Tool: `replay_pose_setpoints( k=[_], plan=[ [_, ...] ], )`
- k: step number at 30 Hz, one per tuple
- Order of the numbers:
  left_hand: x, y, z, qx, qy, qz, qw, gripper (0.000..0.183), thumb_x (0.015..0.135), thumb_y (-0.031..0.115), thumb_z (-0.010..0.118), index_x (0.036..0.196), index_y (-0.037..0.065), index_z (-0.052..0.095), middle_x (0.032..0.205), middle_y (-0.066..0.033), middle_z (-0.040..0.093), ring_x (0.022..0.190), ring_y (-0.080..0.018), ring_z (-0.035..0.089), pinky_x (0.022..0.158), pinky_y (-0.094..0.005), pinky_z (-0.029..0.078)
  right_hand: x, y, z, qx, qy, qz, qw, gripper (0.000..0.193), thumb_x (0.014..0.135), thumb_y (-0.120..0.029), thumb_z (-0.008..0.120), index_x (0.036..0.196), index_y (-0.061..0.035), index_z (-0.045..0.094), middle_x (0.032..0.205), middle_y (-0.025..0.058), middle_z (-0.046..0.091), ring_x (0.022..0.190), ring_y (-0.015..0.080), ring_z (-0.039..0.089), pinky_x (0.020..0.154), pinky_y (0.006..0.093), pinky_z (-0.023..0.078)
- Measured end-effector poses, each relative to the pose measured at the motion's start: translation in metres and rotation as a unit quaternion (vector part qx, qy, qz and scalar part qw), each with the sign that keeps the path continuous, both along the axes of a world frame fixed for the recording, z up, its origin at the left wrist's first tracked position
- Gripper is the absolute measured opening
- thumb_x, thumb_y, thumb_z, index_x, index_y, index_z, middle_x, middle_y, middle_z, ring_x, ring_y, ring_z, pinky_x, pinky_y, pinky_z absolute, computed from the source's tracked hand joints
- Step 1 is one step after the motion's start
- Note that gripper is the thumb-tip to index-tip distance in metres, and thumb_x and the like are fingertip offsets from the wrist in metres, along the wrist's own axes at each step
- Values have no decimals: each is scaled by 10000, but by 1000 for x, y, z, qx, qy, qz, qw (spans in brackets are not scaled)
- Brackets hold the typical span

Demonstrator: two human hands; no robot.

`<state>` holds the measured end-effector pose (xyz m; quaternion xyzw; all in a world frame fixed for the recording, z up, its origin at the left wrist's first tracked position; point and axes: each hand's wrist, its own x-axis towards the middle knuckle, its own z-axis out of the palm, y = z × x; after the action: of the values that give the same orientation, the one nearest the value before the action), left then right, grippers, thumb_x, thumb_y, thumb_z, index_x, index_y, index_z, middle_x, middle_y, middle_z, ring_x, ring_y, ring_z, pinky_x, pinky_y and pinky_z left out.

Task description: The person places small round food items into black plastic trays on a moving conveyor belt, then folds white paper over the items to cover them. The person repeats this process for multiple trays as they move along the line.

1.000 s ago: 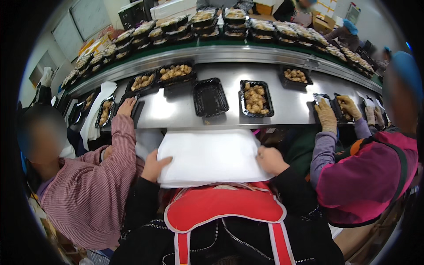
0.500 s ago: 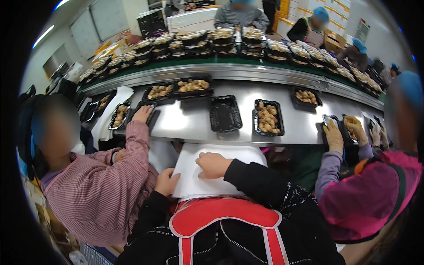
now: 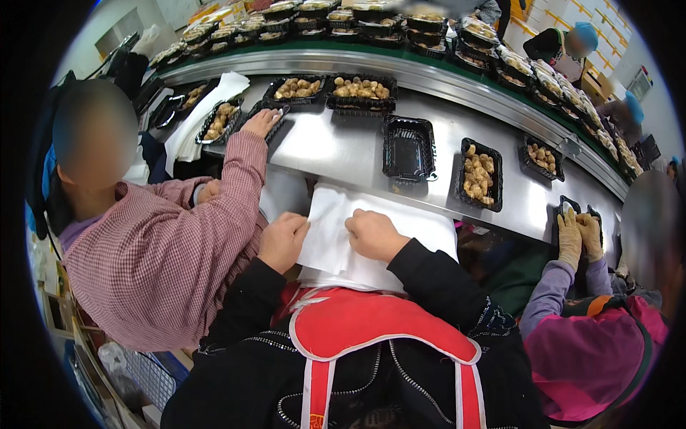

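Live now: sheet stack [image 3: 429, 227] this side of worktop's [image 3: 311, 146] near edge, left hand [image 3: 284, 242] at its left side, right hand [image 3: 375, 234] over it. Middle tray [image 3: 409, 149] toward near edge; right of it, produce tray [image 3: 479, 175]. Back edge, left of middle: two loaded trays [image 3: 361, 88] side by side; back edge, right: another loaded tray [image 3: 542, 157]. Toward left end, co-worker's hand [image 3: 262, 123] on near-edge tray; left of that, filled tray [image 3: 220, 121], then spare sheets [image 3: 191, 139]. Toward right end, second co-worker's hands [image 3: 570, 242] at near edge. Behind back edge: conveyor [image 3: 314, 63], packs [image 3: 426, 34] stacked along it.
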<state>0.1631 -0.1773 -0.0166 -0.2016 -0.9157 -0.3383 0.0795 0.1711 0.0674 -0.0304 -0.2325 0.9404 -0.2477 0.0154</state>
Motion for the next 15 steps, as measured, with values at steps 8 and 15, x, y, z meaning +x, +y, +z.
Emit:
replay_pose_setpoints(
  k=[8,15],
  plan=[
    [-6,10,18,405,-353,-7,844,276,1033,195,578,1198,-22,617,1064,-89,705,887,-201,705,774,-324,557,18,17,34,-198,77,-63,975,57,795,-4,622,850,-14,635,900,138,625,808,367,628,728,409,524],
    [2,25,26,586,-549,-48,594,379,1022,181,604,1304,-64,545,1208,-154,678,1045,-244,707,895,-379,594,38,19,44,-184,162,-8,970,94,772,17,647,855,-21,623,950,121,644,853,337,633,754,381,535]
  ],
)
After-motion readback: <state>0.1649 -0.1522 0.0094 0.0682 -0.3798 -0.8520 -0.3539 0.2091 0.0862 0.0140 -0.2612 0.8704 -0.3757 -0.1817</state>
